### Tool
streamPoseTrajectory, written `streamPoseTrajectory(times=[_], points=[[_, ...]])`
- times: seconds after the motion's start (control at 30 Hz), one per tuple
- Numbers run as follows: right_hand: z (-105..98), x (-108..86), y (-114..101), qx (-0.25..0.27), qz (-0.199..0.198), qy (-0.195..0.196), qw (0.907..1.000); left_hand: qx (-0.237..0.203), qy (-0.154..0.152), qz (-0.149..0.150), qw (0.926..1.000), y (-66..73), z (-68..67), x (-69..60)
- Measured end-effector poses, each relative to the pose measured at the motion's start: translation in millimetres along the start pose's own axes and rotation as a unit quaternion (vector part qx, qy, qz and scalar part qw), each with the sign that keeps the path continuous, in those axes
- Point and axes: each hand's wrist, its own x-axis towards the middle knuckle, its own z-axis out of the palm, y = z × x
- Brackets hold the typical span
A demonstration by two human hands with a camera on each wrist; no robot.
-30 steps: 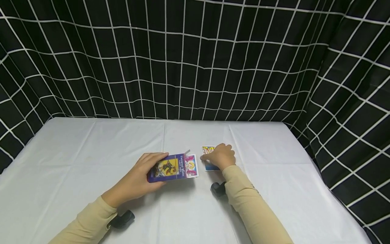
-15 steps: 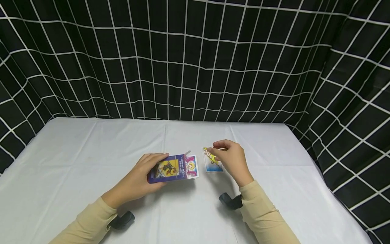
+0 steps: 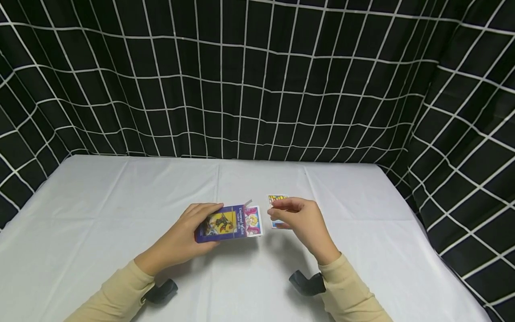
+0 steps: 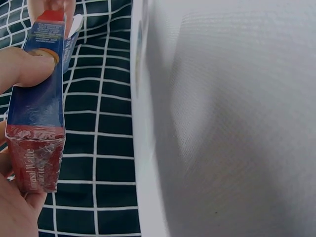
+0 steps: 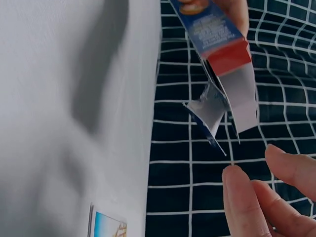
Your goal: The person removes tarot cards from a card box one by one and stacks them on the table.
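In the head view my left hand (image 3: 181,239) grips a blue tarot card box (image 3: 221,223) by its long edges, above the white tabletop. A picture card (image 3: 253,221) pokes out of the box's right end, where a flap stands up. Just right of it is my right hand (image 3: 307,226), thumb and fingers apart with nothing held. Beneath those fingers a picture card (image 3: 276,198) lies on the table, partly covered by the hand. The right wrist view shows the box's opened red end (image 5: 229,57) and its loose flaps, a short way from the fingertips (image 5: 239,190).
A white cloth (image 3: 161,188) covers the table. Black curtains (image 3: 225,80) with a white grid stand behind and at both sides. A dark wrist camera sits on each forearm, the left camera (image 3: 162,291) and right camera (image 3: 306,284), both close above the cloth.
My right hand has come off the card on the table, drawn back toward me, then shifted slightly left toward the box. The left hand and box stay almost still.
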Motion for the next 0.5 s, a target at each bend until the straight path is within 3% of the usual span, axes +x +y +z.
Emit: streamPoseTrajectory(times=[0.5], points=[[5.4, -7.7, -0.4, 0.022, 0.011, -0.028, 0.9993, -0.001, 0.003, 0.007, 1.0000, 1.2, 0.5, 0.1]])
